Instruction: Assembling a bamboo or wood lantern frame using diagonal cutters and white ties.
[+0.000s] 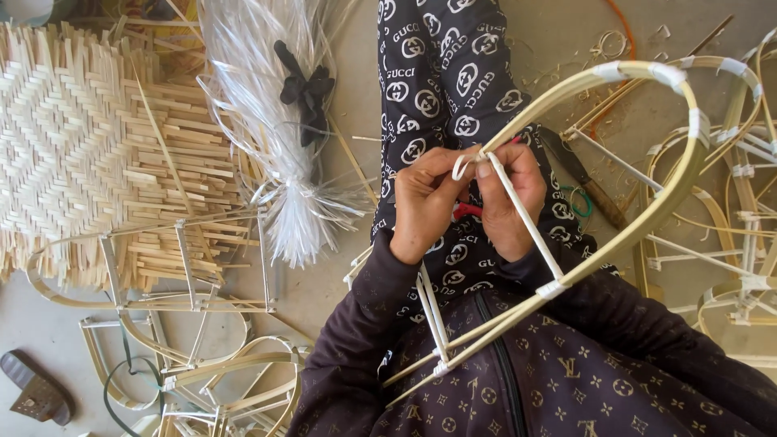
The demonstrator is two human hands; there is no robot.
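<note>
A bent bamboo frame point(647, 202) with white tape bindings rests across my lap, its curved loop reaching up to the right. My left hand point(421, 206) pinches a thin white strip point(461, 166) at a joint where a straight rod point(526, 218) meets the frame's upper bar. My right hand point(510, 198) grips the same joint from the right, thumb pressed on the strip. Both hands meet over my dark patterned trousers point(441, 73).
A woven bamboo mat point(89, 146) lies at the left. Beside it is a bundle of clear plastic strips point(283, 121) tied with a black ribbon. Finished frames point(194, 324) lie lower left and at the right point(745, 243). A knife point(583, 174) lies near my knee. A sandal point(32, 392) sits bottom left.
</note>
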